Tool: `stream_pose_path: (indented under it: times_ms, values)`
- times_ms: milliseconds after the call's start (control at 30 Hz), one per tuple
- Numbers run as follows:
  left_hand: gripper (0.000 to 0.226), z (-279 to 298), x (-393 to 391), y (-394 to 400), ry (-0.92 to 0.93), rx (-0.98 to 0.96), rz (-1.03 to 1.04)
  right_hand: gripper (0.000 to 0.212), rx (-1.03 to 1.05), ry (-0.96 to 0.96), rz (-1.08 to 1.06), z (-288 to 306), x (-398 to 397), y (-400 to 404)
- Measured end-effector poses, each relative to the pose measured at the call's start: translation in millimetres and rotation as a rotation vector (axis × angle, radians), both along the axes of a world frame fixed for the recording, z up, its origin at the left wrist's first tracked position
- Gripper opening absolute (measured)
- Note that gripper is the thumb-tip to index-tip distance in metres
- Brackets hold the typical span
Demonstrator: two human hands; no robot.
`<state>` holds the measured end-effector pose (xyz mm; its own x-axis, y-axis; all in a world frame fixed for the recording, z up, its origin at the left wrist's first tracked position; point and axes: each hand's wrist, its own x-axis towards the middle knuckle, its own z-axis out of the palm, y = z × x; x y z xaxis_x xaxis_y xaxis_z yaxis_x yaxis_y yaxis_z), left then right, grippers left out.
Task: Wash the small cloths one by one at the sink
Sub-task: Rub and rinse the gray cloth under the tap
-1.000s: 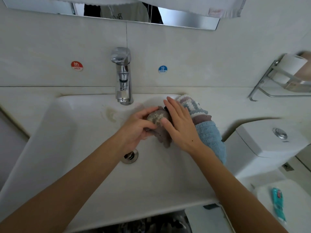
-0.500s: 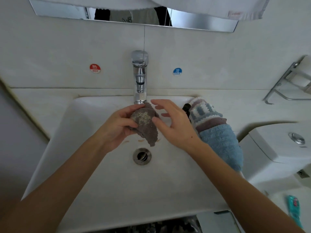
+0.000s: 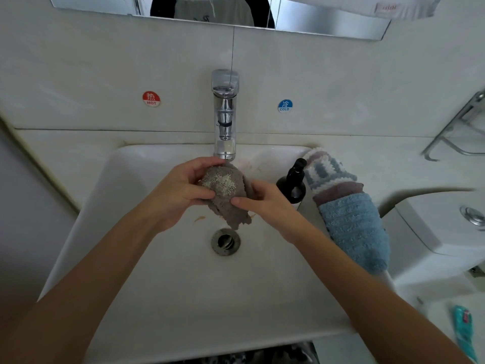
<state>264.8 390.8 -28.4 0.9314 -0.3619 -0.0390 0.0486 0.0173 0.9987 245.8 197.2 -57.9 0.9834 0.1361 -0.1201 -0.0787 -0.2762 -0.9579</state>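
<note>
Over the sink, hands half hide the brown cloth.

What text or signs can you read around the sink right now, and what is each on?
"HOT", under a white character: red round sticker on the wall left of the tap.
"COLD", under a white character: blue round sticker on the wall right of the tap.
Red tag on the hanging white towel: too blurred to read.
Teal tube: print unreadable.

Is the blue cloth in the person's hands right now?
No, both hands, left hand and right hand, grip the grey-brown cloth; the blue cloth lies on the sink rim.
</note>
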Motion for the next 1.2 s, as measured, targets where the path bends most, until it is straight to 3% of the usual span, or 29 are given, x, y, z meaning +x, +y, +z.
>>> stream_pose_path:
  times_ms: [67,333,467,600,733,833,1000,1100,1200]
  values:
    - [0.062,1,0,0,-0.039,0.038,0.003,0.016,-0.017,-0.036,-0.027,-1,1,0]
    - [0.052,-2,5,6,-0.365,0.488,0.081,0.022,-0.145,-0.190,-0.110,3,1,-3]
    - [0.047,-5,6,7,-0.382,0.693,0.145,0.041,-0.112,-0.178,-0.098,6,0,-2]
    - [0.029,-4,7,11,-0.394,0.863,0.125,0.030,-0.121,-0.118,-0.012,6,-4,2]
    - [0.028,-3,7,11,-0.310,0.792,0.072,0.020,-0.123,-0.137,-0.016,4,-5,5]
    - [0.029,-3,5,8,-0.251,0.695,0.042,0.008,-0.002,-0.176,-0.054,8,-6,8]
    - [0.038,-2,-2,0,-0.239,0.628,0.002,0.017,0.120,-0.137,-0.175,12,-6,13]
    - [0.025,-4,-6,-6,-0.246,0.581,0.076,0.025,0.172,-0.117,-0.286,12,-1,15]
    - [0.033,-10,-9,-18,-0.241,0.460,0.246,0.021,0.222,-0.120,-0.402,13,5,26]
